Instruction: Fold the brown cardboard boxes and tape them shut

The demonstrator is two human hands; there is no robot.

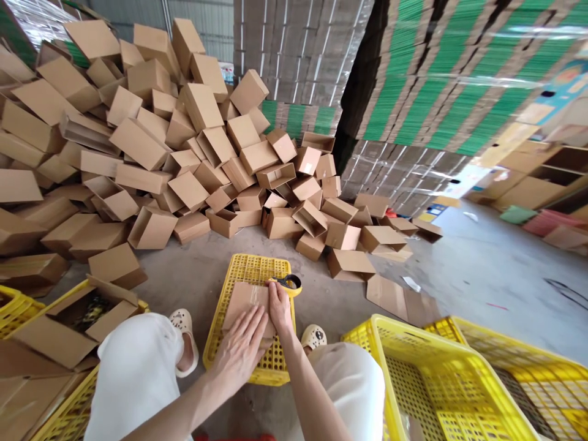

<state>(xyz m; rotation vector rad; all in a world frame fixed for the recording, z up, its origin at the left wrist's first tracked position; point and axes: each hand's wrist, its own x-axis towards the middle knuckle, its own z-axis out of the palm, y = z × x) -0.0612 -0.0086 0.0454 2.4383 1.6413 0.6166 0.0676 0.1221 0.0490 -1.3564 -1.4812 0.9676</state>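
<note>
A small closed cardboard box [239, 301] lies on an upturned yellow plastic crate [234, 269] between my knees. Clear tape shines on its top. My left hand [245, 337] rests flat on the box, fingers stretched out. At the box's right side, my right hand [278, 304] is closed on a yellow-and-black tool with a round opening, which looks like a tape dispenser [294, 288]. Its grip is partly hidden by the fingers. The near part of the box is covered by my left hand.
A large heap of open cardboard boxes [188, 190] spreads ahead. Yellow crates [381, 367] stand at my right. On my left, an open carton [59, 340] with dark contents sits on a crate. Tall stacks of flattened cardboard [413, 73] rise behind; a cardboard piece [399, 300] lies on the floor.
</note>
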